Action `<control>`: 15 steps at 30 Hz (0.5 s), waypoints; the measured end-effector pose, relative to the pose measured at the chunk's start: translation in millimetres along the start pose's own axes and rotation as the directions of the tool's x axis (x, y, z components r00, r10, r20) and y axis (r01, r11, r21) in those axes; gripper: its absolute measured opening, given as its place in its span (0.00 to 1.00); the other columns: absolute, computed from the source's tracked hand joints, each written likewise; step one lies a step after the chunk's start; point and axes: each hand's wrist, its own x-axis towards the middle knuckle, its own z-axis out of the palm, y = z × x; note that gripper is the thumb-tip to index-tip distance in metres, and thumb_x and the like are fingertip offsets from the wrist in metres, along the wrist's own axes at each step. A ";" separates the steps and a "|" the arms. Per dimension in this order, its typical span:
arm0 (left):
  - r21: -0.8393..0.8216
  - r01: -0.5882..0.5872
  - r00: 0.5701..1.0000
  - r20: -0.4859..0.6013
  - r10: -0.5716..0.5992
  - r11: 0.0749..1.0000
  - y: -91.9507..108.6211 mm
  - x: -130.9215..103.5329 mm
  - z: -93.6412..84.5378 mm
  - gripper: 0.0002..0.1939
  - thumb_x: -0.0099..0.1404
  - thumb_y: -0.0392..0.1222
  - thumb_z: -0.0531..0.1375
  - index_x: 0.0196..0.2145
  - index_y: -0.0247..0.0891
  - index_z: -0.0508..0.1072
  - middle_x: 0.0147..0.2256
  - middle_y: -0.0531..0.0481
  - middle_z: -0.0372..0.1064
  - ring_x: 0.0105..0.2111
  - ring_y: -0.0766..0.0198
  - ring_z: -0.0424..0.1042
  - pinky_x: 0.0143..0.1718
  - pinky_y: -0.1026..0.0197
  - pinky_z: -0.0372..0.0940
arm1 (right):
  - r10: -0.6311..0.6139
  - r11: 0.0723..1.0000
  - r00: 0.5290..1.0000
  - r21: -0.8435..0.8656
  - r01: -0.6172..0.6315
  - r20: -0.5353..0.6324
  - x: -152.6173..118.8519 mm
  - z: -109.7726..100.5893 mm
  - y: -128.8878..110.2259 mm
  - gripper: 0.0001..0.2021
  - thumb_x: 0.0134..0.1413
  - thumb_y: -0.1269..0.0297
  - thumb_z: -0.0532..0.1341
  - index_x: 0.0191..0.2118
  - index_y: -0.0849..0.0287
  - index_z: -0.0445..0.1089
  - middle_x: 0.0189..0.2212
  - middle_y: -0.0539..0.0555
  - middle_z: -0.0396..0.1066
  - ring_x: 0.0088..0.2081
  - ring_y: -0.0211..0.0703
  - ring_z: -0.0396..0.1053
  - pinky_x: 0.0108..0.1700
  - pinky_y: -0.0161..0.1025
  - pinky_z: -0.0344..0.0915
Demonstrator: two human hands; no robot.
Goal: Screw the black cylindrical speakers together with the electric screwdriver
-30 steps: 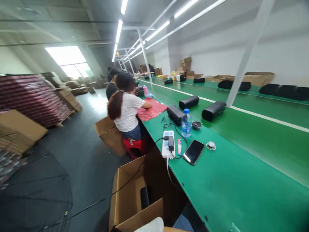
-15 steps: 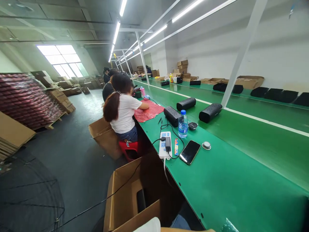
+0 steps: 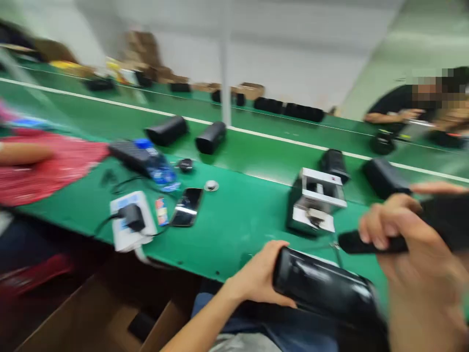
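Both hands, absent from the earlier views, now appear. The left hand (image 3: 262,276) grips one end of a glossy black rounded housing (image 3: 324,278), lower right of the frame. The right hand (image 3: 408,227) holds a blurred, dark, elongated object (image 3: 353,243) at the right edge. Handling is evidently under way.

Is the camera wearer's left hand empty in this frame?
No, the left hand holds one end of a glossy black speaker housing at the edge of the green workbench.
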 end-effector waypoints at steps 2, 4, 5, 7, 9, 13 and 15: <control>-0.021 0.009 1.000 0.024 -0.008 1.000 0.7 -2.1 -8.0 0.66 0.55 0.58 0.87 0.78 0.44 0.55 0.75 0.29 0.61 0.75 0.30 0.66 0.79 0.28 0.61 | -0.179 0.981 0.983 -0.089 0.175 -0.039 13.3 -13.3 -4.9 0.18 0.41 0.70 0.79 0.41 0.47 0.83 0.18 0.43 0.63 0.13 0.42 0.55 0.15 0.42 0.56; -0.028 0.035 0.998 0.053 -0.034 0.999 0.8 -2.7 -11.8 0.65 0.56 0.53 0.87 0.78 0.46 0.53 0.76 0.30 0.59 0.76 0.31 0.64 0.80 0.28 0.60 | -0.322 0.938 0.944 -0.161 0.308 -0.068 29.5 -15.9 0.3 0.13 0.47 0.68 0.76 0.38 0.48 0.78 0.20 0.42 0.64 0.15 0.43 0.59 0.17 0.42 0.59; -0.025 0.049 0.997 0.064 -0.047 0.998 1.5 -3.5 -12.0 0.66 0.56 0.52 0.87 0.78 0.47 0.53 0.76 0.31 0.59 0.76 0.30 0.64 0.79 0.28 0.61 | -0.358 0.921 0.931 -0.188 0.341 -0.067 36.5 -15.1 5.2 0.11 0.49 0.67 0.76 0.37 0.49 0.76 0.20 0.42 0.64 0.15 0.42 0.61 0.17 0.41 0.60; -0.017 0.072 0.995 0.074 -0.070 0.997 3.8 -5.5 -10.5 0.66 0.55 0.52 0.87 0.78 0.47 0.53 0.76 0.31 0.59 0.76 0.29 0.64 0.79 0.28 0.61 | -0.369 0.909 0.929 -0.225 0.352 -0.037 45.2 -12.2 16.2 0.11 0.53 0.67 0.75 0.36 0.50 0.73 0.20 0.41 0.64 0.16 0.41 0.62 0.18 0.41 0.63; -0.011 0.090 0.994 0.068 -0.090 0.996 5.7 -6.5 -9.1 0.66 0.55 0.52 0.87 0.78 0.47 0.53 0.76 0.31 0.60 0.75 0.29 0.66 0.78 0.29 0.63 | -0.355 0.906 0.935 -0.252 0.340 -0.015 46.8 -9.4 26.4 0.10 0.55 0.66 0.74 0.37 0.51 0.72 0.20 0.40 0.65 0.16 0.41 0.64 0.19 0.41 0.66; -0.009 0.121 0.991 0.060 -0.120 0.993 7.9 -5.5 -9.7 0.66 0.54 0.50 0.87 0.78 0.48 0.54 0.75 0.33 0.61 0.74 0.30 0.67 0.78 0.31 0.63 | -0.319 0.907 0.948 -0.290 0.304 -0.003 42.7 -7.4 39.9 0.10 0.57 0.66 0.71 0.41 0.53 0.72 0.20 0.40 0.67 0.16 0.41 0.67 0.19 0.40 0.68; -0.004 0.132 0.990 0.059 -0.132 0.991 9.3 -5.1 -10.7 0.66 0.53 0.49 0.87 0.78 0.48 0.54 0.75 0.33 0.62 0.74 0.30 0.67 0.78 0.31 0.63 | -0.314 0.910 0.949 -0.290 0.297 -0.013 42.4 -7.4 43.3 0.09 0.57 0.66 0.70 0.42 0.53 0.72 0.20 0.40 0.68 0.15 0.41 0.65 0.18 0.40 0.66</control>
